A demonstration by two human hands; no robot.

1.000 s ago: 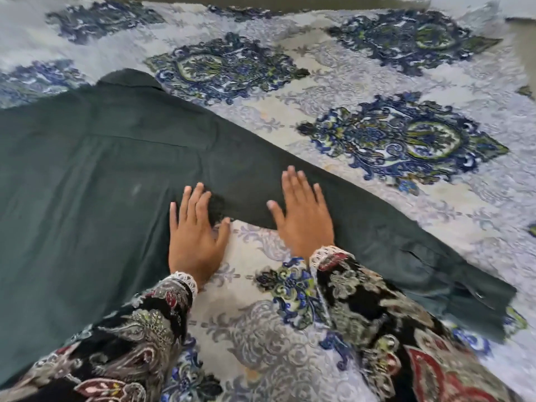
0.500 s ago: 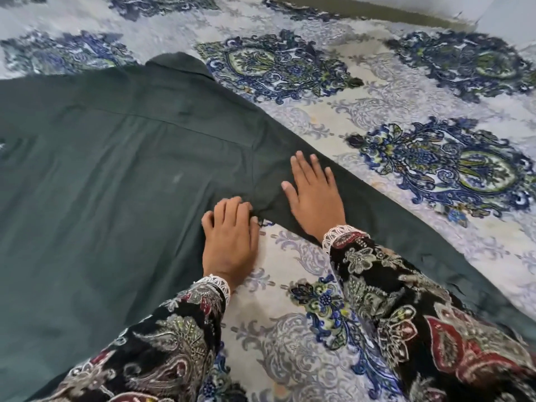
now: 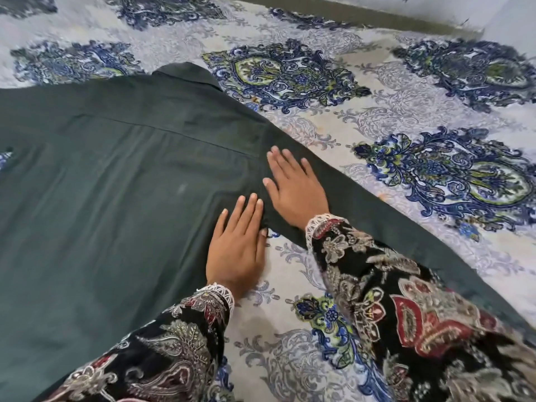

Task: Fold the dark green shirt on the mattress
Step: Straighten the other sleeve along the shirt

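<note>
A dark green shirt [image 3: 110,198] lies spread flat, back side up, on the mattress [image 3: 391,134], filling the left and middle of the scene. Its collar [image 3: 185,72] points to the far side, and a straight seam crosses the cloth just below it. One long sleeve [image 3: 406,227] runs out from the shoulder toward the near right, lying flat on the bedding.

We press both our hands on the shirt where that sleeve meets the body. Our left hand [image 3: 236,248] lies palm down, fingers straight and together, on the body's right edge at the underarm, with the heel of the hand and the thumb side reaching onto the bare sheet. Our right hand [image 3: 295,187] lies palm down just beyond it, flat on the upper sleeve, fingers slightly spread and pointing away from us. Neither hand grasps any cloth; both are laid open on the fabric. The two hands are close together, nearly touching.

Our arms come in from the near edge in black sleeves with a red, grey and cream paisley print and white lace cuffs [image 3: 223,294].

The mattress is covered with a pale sheet printed with large blue and green medallions. A dark strip [image 3: 362,15] runs along its far edge.
</note>
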